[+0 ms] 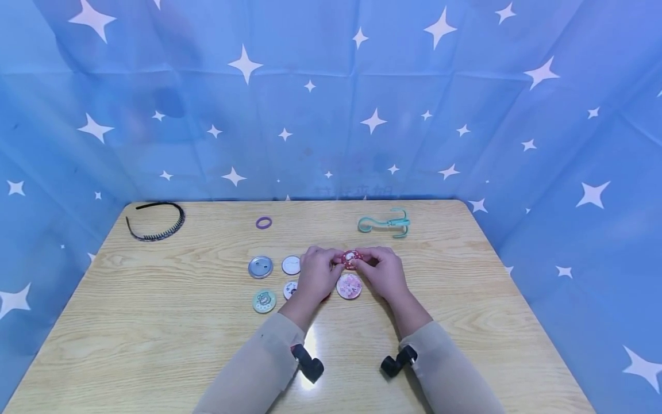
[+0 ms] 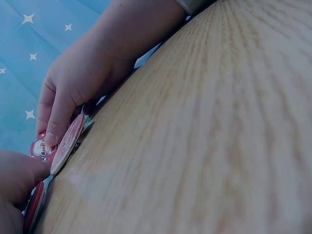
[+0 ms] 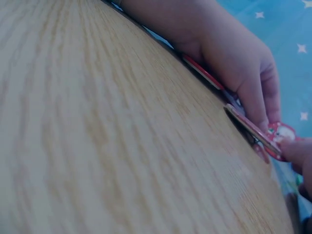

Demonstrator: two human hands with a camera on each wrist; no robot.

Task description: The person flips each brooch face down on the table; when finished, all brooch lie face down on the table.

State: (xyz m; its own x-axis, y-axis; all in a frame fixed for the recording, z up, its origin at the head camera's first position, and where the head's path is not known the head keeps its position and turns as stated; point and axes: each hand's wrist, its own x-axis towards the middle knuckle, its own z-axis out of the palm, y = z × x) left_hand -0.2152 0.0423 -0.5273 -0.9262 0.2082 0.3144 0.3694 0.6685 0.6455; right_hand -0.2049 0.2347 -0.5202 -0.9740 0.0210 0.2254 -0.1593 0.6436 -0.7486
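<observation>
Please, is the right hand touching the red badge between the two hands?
Touching. The left wrist view shows it: the thumb of the right hand overlaps and presses on the red badge, with no gap visible.

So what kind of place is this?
Maybe a little indoor filming corner: a blue, starry cloth hangs behind a wooden table, and small black gadgets, probably cameras, sit on both sleeves.
</observation>
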